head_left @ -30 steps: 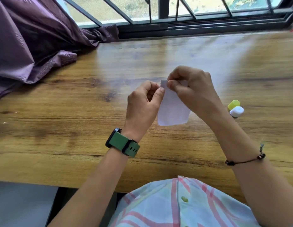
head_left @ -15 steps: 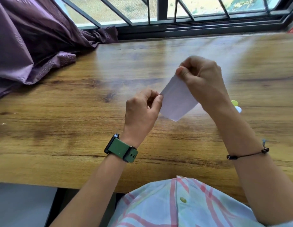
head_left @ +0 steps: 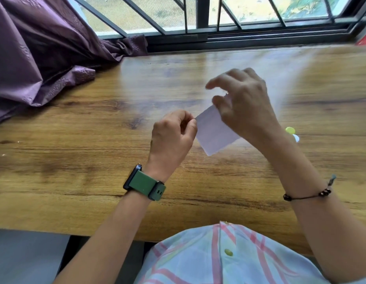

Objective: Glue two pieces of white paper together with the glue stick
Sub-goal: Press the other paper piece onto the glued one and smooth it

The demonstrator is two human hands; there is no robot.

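I hold a small white paper [head_left: 214, 133] tilted in the air over the wooden table [head_left: 75, 160]. My left hand [head_left: 174, 136] pinches its left corner between thumb and forefinger. My right hand [head_left: 244, 103] is at the paper's upper right end and looks blurred. Its thumb lies on the sheet and its forefinger is lifted and spread away. Whether this is one sheet or two stuck together cannot be told. The glue stick [head_left: 290, 131], yellow-green with a white part beside it, lies on the table just right of my right forearm, partly hidden by it.
A purple curtain [head_left: 45, 58] spills onto the table's far left corner. A dark window frame [head_left: 198, 37] runs along the far edge. A red thing [head_left: 365, 38] shows at the far right. The table's near edge is close to my body.
My right hand has loosened from a tight pinch and its forefinger has spread away from the paper. The paper has dropped slightly. My left hand keeps its pinch on the corner.
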